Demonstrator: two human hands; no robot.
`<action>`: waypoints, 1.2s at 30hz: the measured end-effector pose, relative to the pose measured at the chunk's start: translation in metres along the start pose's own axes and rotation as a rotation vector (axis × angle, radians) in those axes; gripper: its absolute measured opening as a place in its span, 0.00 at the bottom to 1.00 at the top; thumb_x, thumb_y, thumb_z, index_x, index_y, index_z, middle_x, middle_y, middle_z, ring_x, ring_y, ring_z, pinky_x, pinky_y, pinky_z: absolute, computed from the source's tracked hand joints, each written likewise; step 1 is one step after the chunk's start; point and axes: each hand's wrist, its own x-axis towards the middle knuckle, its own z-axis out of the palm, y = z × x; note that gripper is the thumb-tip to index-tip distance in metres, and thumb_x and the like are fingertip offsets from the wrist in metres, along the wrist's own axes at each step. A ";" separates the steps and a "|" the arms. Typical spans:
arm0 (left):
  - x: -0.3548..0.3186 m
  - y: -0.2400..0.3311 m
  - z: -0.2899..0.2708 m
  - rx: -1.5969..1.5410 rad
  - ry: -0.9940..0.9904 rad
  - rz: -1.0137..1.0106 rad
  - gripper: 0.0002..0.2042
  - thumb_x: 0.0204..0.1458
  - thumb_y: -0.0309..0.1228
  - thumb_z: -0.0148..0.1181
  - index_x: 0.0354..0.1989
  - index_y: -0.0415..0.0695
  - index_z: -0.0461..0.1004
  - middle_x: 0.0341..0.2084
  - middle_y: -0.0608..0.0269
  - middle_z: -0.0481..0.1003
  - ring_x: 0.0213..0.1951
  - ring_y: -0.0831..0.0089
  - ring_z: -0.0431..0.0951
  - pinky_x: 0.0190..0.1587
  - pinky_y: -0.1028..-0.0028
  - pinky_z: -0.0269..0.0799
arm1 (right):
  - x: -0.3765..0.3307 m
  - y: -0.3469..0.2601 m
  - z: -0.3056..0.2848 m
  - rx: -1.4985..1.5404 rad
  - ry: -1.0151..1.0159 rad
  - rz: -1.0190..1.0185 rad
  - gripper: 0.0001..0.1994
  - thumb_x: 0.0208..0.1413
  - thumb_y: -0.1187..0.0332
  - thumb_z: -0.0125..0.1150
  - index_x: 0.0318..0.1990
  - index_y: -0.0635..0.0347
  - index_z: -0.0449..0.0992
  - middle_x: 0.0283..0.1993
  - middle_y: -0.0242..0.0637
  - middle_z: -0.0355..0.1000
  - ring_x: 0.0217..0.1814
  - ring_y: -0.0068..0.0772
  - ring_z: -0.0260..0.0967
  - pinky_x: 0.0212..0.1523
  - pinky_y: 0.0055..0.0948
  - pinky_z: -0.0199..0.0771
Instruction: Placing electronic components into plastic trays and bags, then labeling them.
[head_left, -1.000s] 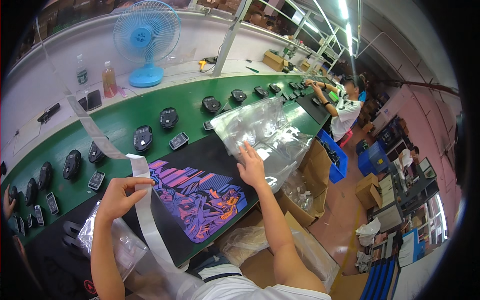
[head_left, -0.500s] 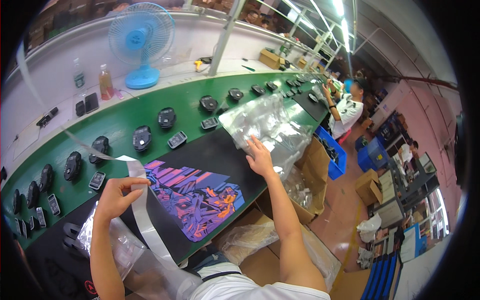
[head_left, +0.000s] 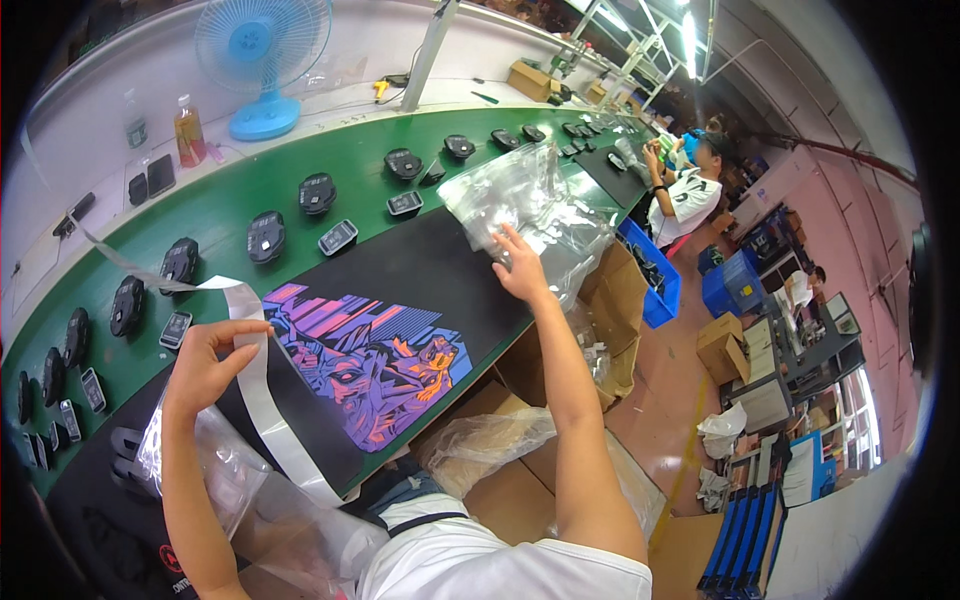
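Observation:
My left hand (head_left: 207,368) pinches the edge of a long pale strip (head_left: 280,440) between thumb and fingers. The strip curls up past the hand and hangs down toward my lap. At the far right of the mat, my right hand (head_left: 522,268) rests with its fingers apart on a stack of clear plastic bags (head_left: 520,190). Between the hands lies a black desk mat (head_left: 365,375) with a purple and orange printed design. More clear plastic bagging (head_left: 235,470) lies beside my left forearm.
Black computer mice (head_left: 266,236) and small grey-faced devices (head_left: 338,236) line the green bench (head_left: 350,150). A blue fan (head_left: 265,118) and bottles stand behind. On the right are a cardboard box (head_left: 620,310), a blue crate (head_left: 662,300) and a person seated along the bench.
My view has shifted slightly, so the bench things sit a little higher and further left. My left hand still pinches the strip, and my right hand stays on the bags.

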 end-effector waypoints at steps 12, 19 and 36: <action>-0.002 0.004 -0.002 0.062 0.014 0.009 0.16 0.51 0.23 0.59 0.48 0.35 0.80 0.41 0.58 0.82 0.39 0.78 0.79 0.45 0.75 0.75 | 0.010 0.003 -0.007 -0.024 -0.039 0.024 0.31 0.46 0.70 0.68 0.62 0.52 0.71 0.72 0.43 0.58 0.69 0.52 0.61 0.66 0.42 0.64; -0.005 -0.003 -0.002 0.019 -0.013 0.054 0.15 0.53 0.25 0.60 0.49 0.34 0.80 0.43 0.55 0.82 0.42 0.75 0.79 0.48 0.74 0.75 | 0.012 -0.023 -0.007 -0.185 -0.022 0.031 0.29 0.47 0.69 0.68 0.60 0.55 0.71 0.70 0.47 0.59 0.68 0.55 0.60 0.67 0.46 0.62; -0.010 0.004 0.014 -0.053 -0.029 0.145 0.21 0.54 0.26 0.62 0.58 0.40 0.75 0.46 0.57 0.81 0.45 0.73 0.80 0.51 0.70 0.75 | -0.049 -0.353 0.044 1.599 -0.409 0.152 0.14 0.61 0.72 0.62 0.51 0.67 0.74 0.46 0.36 0.77 0.48 0.23 0.74 0.52 0.26 0.72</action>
